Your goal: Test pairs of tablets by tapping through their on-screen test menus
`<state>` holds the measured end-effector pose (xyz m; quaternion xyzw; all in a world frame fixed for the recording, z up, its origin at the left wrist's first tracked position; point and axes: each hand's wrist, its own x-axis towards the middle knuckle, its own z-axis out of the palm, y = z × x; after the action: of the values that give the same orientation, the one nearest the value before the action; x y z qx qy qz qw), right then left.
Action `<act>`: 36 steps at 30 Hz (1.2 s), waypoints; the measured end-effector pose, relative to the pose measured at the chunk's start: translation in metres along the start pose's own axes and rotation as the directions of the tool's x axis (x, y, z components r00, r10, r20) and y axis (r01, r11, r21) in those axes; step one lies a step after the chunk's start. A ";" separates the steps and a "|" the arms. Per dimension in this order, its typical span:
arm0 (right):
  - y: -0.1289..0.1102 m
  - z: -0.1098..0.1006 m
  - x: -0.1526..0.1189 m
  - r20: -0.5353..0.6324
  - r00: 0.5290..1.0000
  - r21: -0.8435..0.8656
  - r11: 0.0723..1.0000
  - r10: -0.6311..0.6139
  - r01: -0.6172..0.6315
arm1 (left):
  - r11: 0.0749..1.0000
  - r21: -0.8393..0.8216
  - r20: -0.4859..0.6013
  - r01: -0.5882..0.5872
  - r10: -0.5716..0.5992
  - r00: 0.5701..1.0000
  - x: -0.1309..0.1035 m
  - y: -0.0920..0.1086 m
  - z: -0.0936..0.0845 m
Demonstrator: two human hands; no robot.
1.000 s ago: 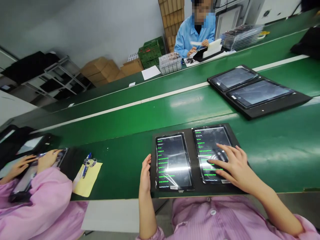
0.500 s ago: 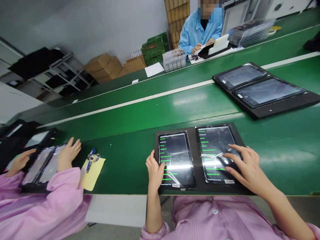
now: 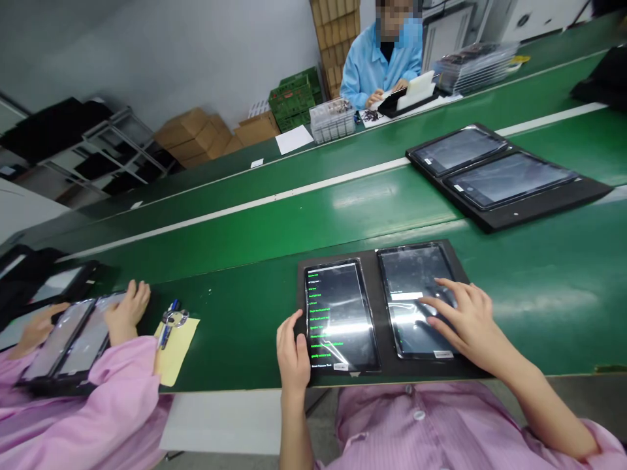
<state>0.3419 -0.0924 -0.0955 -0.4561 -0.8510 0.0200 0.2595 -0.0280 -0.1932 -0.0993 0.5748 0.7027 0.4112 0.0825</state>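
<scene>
Two tablets lie side by side in a black foam tray at the bench's front edge. The left tablet shows a list of mostly green text lines on a dark screen. On the right tablet the screen is mostly dark, with a pale bar across its middle. My left hand rests at the left edge of the tray, beside the left tablet, thumb and fingers apart. Over the right tablet's screen hovers or touches my right hand, fingers spread; contact is hard to tell.
Another black tray with two tablets sits farther back at right. To my left, a co-worker's hands are on other tablets, near a yellow paper with pens. Across the bench sits a person in blue beside a clear plastic box.
The right tablet's screen has gone from a list of green lines to a mostly dark page with a pale bar. My left thumb has come off the left tablet's edge.
</scene>
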 end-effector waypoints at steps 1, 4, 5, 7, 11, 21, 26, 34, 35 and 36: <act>-0.002 0.002 0.001 0.011 1.000 -0.014 1.000 -0.010 0.010 | 0.998 0.034 0.022 -0.054 0.053 0.998 0.000 0.002 -0.002; -0.007 0.007 0.003 0.027 1.000 -0.063 0.998 -0.010 0.012 | 0.981 0.111 0.094 -0.159 0.149 0.984 0.001 0.005 -0.005; -0.007 0.008 0.004 0.024 1.000 -0.073 0.997 -0.005 0.006 | 0.973 0.138 0.118 -0.184 0.168 0.979 0.001 0.005 -0.005; -0.004 0.007 0.004 0.006 1.000 -0.072 0.997 0.017 -0.016 | 0.956 0.180 0.160 -0.234 0.206 0.965 0.003 0.006 -0.004; 0.010 0.003 0.001 -0.042 0.995 -0.037 0.995 0.095 -0.096 | 0.927 0.201 0.212 -0.318 0.275 0.938 0.007 0.008 0.001; 0.059 -0.009 0.012 -0.064 0.970 0.073 0.970 0.236 -0.232 | 0.930 0.179 0.278 -0.320 0.264 0.924 0.047 0.025 -0.001; 0.099 0.029 0.077 0.003 0.958 0.352 0.897 0.285 -0.268 | 0.956 0.001 0.513 -0.295 0.252 0.821 0.146 0.042 0.032; 0.125 0.096 0.119 0.045 0.895 0.593 0.709 0.444 -0.382 | 0.960 -0.066 0.717 -0.272 0.235 0.656 0.211 0.047 0.092; 0.126 0.098 0.115 0.051 0.899 0.599 0.707 0.436 -0.377 | 0.962 -0.074 0.711 -0.262 0.235 0.663 0.210 0.044 0.091; 0.128 0.097 0.112 0.061 0.905 0.601 0.708 0.421 -0.371 | 0.965 -0.086 0.713 -0.248 0.233 0.661 0.209 0.041 0.090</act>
<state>0.3446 0.0898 -0.1670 -0.5223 -0.6711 0.3249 0.4137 -0.0127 0.0329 -0.0556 0.7777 0.5361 0.1547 0.2896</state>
